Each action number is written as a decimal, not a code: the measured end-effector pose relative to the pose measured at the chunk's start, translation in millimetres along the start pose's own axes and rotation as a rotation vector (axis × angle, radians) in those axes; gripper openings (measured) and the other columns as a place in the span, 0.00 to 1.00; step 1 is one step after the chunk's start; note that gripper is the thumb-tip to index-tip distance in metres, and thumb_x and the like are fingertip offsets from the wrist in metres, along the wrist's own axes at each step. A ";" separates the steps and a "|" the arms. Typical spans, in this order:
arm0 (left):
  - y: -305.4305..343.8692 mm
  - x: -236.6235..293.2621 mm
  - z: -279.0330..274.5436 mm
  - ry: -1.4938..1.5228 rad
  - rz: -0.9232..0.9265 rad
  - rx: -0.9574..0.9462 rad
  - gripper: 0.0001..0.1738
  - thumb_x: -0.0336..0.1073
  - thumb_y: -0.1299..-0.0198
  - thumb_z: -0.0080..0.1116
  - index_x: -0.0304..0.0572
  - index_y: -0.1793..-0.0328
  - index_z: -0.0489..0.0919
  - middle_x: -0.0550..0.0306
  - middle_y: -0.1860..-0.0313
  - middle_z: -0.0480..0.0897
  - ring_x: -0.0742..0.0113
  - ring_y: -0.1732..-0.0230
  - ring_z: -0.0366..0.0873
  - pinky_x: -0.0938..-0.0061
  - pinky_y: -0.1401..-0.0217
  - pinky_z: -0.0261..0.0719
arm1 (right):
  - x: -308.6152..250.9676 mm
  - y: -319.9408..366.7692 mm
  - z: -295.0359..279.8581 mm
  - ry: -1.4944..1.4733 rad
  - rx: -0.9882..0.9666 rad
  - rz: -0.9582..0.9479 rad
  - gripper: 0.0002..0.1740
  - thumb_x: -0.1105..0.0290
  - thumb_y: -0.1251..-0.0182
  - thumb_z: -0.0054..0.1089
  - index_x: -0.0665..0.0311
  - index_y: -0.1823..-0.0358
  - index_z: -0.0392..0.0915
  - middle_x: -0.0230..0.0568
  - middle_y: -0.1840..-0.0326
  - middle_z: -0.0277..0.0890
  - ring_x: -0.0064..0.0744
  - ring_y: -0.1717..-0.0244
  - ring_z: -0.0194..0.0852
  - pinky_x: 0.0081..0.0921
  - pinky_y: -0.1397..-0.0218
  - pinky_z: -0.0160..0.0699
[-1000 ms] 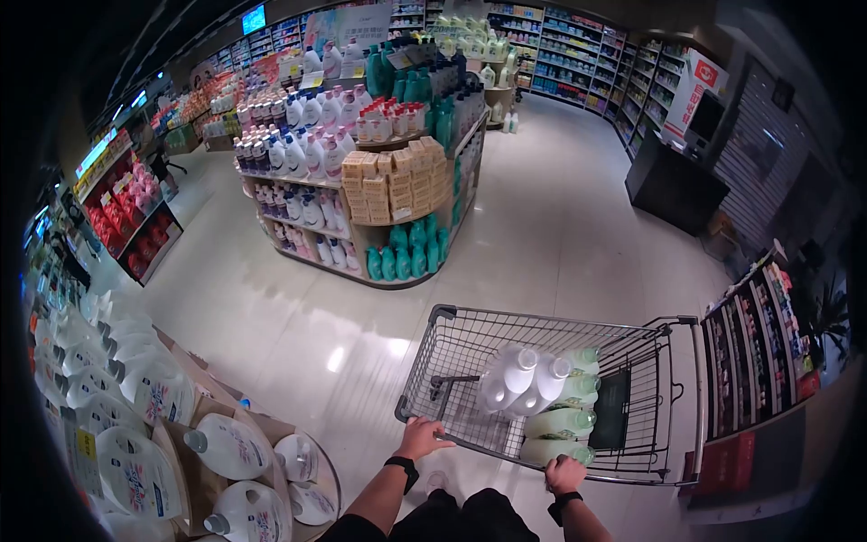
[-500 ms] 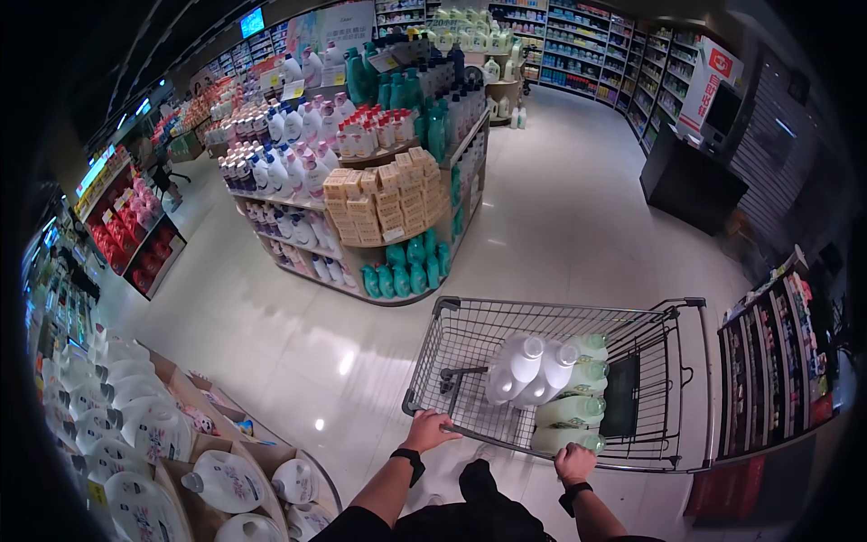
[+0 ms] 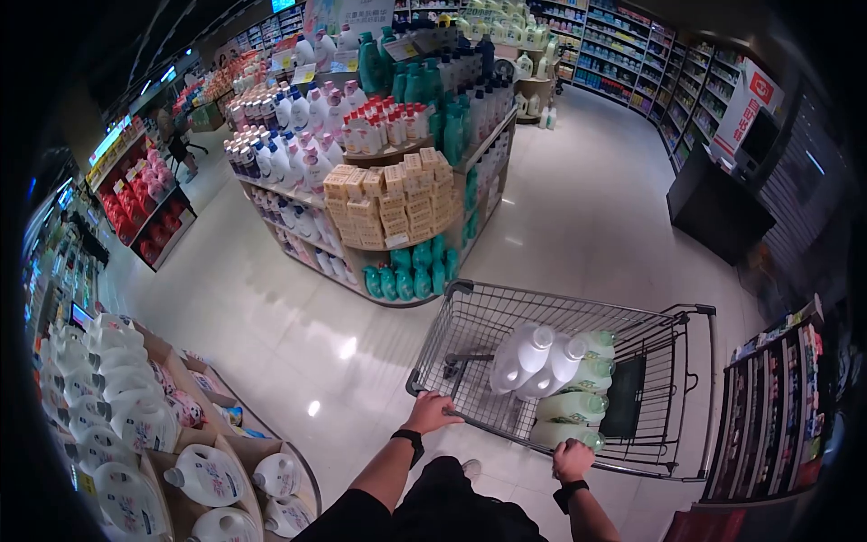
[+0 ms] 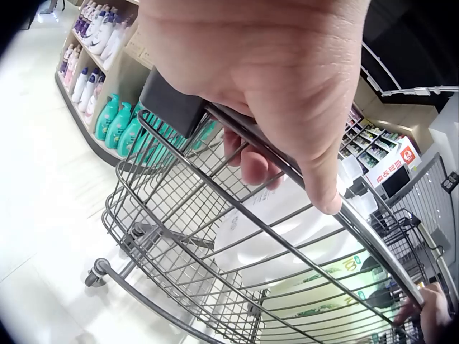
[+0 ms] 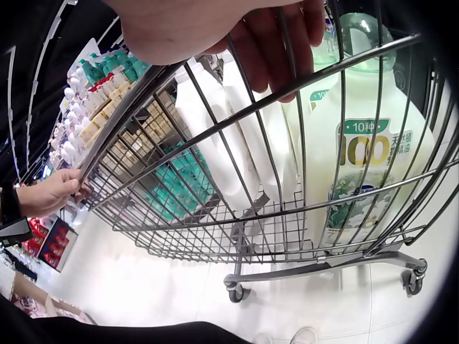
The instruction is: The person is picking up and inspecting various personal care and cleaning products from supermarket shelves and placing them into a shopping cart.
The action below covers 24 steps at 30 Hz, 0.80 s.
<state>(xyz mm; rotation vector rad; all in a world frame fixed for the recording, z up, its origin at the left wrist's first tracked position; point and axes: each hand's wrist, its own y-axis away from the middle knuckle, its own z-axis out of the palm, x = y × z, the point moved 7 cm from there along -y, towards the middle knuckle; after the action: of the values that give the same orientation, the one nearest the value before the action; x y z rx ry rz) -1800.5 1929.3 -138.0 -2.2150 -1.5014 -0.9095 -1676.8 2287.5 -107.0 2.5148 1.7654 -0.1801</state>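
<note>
Shopping cart: stands [image 3: 439,335] on the floor [image 3: 226,343], broadside to the person, with its near rim [image 4: 381,249] closest to the body.
White bottles: two [image 3: 524,358], upright mid-basket, shoulder to shoulder; probably set side by side to steady one another.
Pale green bottles: about four [image 3: 573,406], upright in a row across the basket between the white pair and the dark panel [image 3: 625,397] at the handle end; the row likely leans its stability on that close packing.
Left hand: grasps [image 3: 428,414] the near rim just beside the corner cap [image 4: 172,102], thumb outside, fingers curled down inside the wires; a hold that would give leverage on that end.
Right hand: grasps [image 3: 573,460] the same rim farther along, fingers hooked over into the basket, just beside the nearest pale green bottle.
Handle bar: at the far right end [image 3: 709,388], untouched; the side-on stance seems to make the rim the handier hold.
Cart against hands: directly under both palms, the basket lying beyond them and most of its length spanning between and right of the grips.
Display stand: ahead [image 3: 354,260], past the cart's front corner, with tan boxes [image 3: 395,203] stacked on it.
Jug bin: to the left [image 3: 246,461], well apart from the cart, filled with white jugs [image 3: 202,475].
Rack: to the right [image 3: 768,420], beyond the handle bar.
</note>
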 end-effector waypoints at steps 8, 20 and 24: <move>-71.8 0.3 -9.3 0.039 0.019 0.023 0.22 0.57 0.59 0.75 0.52 0.70 0.80 0.71 0.77 0.78 0.67 0.58 0.75 0.68 0.47 0.62 | 1.6 -71.6 7.4 0.008 0.045 0.044 0.13 0.62 0.52 0.53 0.60 0.86 0.78 0.47 0.82 0.78 0.50 0.79 0.77 0.41 0.67 0.76; -188.9 -14.8 -16.3 -0.001 0.051 -0.039 0.24 0.62 0.54 0.70 0.52 0.68 0.80 0.67 0.77 0.80 0.64 0.56 0.76 0.65 0.47 0.63 | -3.7 -184.0 21.6 0.012 -0.037 0.106 0.14 0.58 0.53 0.54 0.59 0.82 0.83 0.45 0.80 0.80 0.50 0.78 0.79 0.41 0.68 0.80; -221.0 -13.9 -20.2 0.003 0.129 -0.058 0.22 0.59 0.48 0.67 0.50 0.65 0.79 0.65 0.69 0.82 0.63 0.53 0.76 0.64 0.45 0.62 | 6.1 -218.2 33.4 0.042 -0.240 0.205 0.16 0.54 0.50 0.56 0.56 0.74 0.86 0.45 0.74 0.83 0.49 0.71 0.83 0.42 0.65 0.81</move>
<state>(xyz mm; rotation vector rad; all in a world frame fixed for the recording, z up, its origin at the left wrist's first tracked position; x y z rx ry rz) -2012.1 1996.2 -152.0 -2.3198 -1.3284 -0.9255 -1881.8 2363.5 -137.7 2.5151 1.4309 0.0911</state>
